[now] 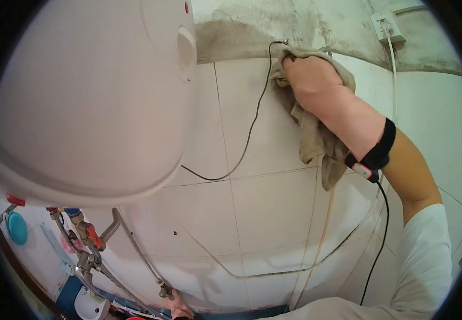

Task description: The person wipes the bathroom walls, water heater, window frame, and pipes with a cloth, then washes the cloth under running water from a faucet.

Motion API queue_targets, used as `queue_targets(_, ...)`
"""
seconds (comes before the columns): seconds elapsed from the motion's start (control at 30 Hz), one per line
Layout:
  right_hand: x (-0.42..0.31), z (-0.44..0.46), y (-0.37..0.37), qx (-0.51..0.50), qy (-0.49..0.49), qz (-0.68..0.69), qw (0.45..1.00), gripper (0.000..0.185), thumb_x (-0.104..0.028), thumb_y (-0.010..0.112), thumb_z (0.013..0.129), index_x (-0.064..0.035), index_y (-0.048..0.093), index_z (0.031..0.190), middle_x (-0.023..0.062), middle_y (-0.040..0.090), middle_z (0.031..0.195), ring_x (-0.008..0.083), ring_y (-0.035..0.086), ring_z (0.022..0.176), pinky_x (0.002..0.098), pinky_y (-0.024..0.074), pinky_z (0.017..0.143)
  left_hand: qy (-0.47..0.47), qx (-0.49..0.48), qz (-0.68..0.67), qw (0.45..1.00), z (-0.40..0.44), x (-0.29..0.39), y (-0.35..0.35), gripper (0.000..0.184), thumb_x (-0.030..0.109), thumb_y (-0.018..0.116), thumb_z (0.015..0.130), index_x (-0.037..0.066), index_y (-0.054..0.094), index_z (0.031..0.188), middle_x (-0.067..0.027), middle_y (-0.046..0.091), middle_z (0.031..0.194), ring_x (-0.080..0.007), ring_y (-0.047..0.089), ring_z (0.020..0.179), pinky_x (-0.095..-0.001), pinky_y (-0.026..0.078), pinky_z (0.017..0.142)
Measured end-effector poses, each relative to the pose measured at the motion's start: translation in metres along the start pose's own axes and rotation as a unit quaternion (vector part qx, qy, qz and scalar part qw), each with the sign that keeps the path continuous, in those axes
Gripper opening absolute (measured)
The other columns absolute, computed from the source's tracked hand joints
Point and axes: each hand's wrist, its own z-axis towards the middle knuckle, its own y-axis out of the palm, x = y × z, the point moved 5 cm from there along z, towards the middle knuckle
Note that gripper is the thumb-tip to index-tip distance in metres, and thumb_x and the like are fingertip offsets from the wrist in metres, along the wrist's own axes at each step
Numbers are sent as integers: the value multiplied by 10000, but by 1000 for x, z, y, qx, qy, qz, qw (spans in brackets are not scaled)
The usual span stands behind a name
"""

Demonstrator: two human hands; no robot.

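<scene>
My right hand [313,80], in a pink glove with a black strap at the wrist, presses a grey-brown cloth [312,140] against the upper wall, near the top edge of the white tiles. The cloth is bunched round the fingers and hangs down below the hand. Just left of it, a thin black cable [252,125] runs from a small fitting on the wall. At the bottom, my left hand [177,305], also in pink, is closed at a metal valve [165,290] at the lower end of a pipe.
A large white water heater [92,101] fills the upper left. Under it are metal taps and hoses [88,258]. A white socket [388,26] with a plugged-in cord is at the upper right. A white basin [90,305] stands at the lower left.
</scene>
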Motion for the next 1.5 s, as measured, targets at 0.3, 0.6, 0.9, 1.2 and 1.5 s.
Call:
queue_targets(0.3,-44,-97,27,-143,-156,54,976,174,-150,557,832,-67,599,978,105,656,896,273,649,880,372,531,701,5,21,-18,1000,-34,66,7,359,165,585,902,-14,506,1203,-147,596,1115,-288,572,982,-372,474,835)
queue_targets(0.6,-49,-59,40,-145,-53,202,967,180,-132,488,872,-79,548,1033,130,622,939,281,624,941,384,523,746,2,-9,3,1000,-4,-2,-1,447,190,615,899,50,434,1283,-121,565,1173,-266,561,992,-385,476,832)
queue_targets(0.9,-42,-145,15,-176,-104,365,908,206,-110,564,800,-62,592,998,88,616,986,282,608,918,369,504,792,-13,-6,-15,1000,-3,-3,5,464,198,627,893,73,425,1292,-112,556,1189,-263,557,1001,-389,475,840)
queue_targets(1.2,75,-173,-55,263,52,190,944,462,-24,668,710,0,561,1160,195,592,1041,395,564,975,430,466,861,-44,6,-24,999,7,2,21,481,206,639,888,96,416,1300,-102,547,1204,-260,553,1010,-392,474,848)
queue_targets(1.5,238,-132,-37,334,221,125,907,369,-78,615,849,15,526,1194,181,602,1108,329,576,1029,390,450,895,-85,13,-35,996,21,4,39,500,213,651,882,119,407,1308,-93,538,1219,-256,549,1019,-395,473,855)
